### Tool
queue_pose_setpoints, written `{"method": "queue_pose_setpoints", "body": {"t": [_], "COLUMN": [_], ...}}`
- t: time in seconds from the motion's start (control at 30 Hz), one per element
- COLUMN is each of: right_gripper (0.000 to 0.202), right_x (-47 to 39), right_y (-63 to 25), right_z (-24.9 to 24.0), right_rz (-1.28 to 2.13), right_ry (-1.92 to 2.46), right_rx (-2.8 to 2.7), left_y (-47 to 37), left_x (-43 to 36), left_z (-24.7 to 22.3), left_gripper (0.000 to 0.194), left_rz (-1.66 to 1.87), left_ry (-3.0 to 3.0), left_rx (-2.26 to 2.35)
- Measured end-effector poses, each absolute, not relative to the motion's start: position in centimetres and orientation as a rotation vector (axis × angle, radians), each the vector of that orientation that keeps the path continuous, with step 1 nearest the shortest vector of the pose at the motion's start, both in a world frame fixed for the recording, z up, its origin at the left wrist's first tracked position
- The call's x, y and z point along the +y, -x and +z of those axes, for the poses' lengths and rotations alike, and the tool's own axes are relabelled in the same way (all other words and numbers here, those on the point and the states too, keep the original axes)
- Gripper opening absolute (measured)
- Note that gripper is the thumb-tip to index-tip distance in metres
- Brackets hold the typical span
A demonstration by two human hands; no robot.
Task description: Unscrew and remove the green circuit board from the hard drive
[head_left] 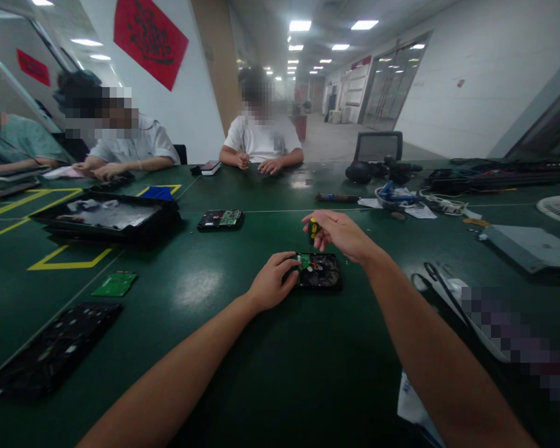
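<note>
A black hard drive (321, 272) lies on the green table (270, 367) in front of me, its green circuit board partly showing. My left hand (273, 281) rests on the drive's left edge and grips it. Just above the drive, my right hand (338, 233) is closed around a small screwdriver (313, 229) with a yellow and black handle. The screwdriver points straight down at the drive.
A second hard drive (220, 219) lies farther back. A black tray (103, 216) stands at the left, with a loose green board (116, 284) and a black panel (51, 348) nearer me. Tools and cables (396, 198) crowd the right. Three people sit across the table.
</note>
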State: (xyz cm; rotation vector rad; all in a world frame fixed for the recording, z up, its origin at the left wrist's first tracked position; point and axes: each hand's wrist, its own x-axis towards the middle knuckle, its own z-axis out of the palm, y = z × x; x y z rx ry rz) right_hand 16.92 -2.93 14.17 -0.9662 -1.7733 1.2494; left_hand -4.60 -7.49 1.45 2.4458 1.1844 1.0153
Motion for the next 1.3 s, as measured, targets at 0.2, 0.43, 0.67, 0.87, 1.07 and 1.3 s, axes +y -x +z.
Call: {"method": "queue_pose_setpoints", "body": {"t": [0.2, 0.43, 0.67, 0.87, 1.07, 1.3], "right_gripper": [0.031, 0.021, 0.032, 0.029, 0.022, 0.025], "right_x": [-3.0, -2.3, -2.7, -2.5, -2.7, -2.9], "right_y": [-17.1, -17.3, -16.8, -17.2, -17.3, -16.8], "right_z": [14.3, 13.9, 14.2, 14.1, 14.4, 14.3], "right_rz": [1.072, 0.995, 1.222, 1.171, 1.055, 1.222], "right_ry": [1.013, 1.101, 1.005, 1.03, 1.088, 0.989], "right_rx": [-1.882, -1.755, -1.732, -1.746, -1.755, -1.759], "left_y": [4.5, 4.6, 4.8, 4.9, 4.9, 4.8], "left_x": [-7.6, -7.6, -7.2, -6.9, -6.6, -6.5], "left_z": [1.5, 1.6, 1.1, 0.9, 0.3, 0.1], "left_gripper": [0.032, 0.035, 0.034, 0.031, 0.012, 0.01], "left_rz": [1.018, 1.04, 1.09, 1.122, 1.115, 1.047], "left_ry": [-2.433, -2.376, -2.326, -2.286, -2.243, -2.321], "left_rx": [1.188, 1.219, 1.265, 1.398, 1.584, 1.597]}}
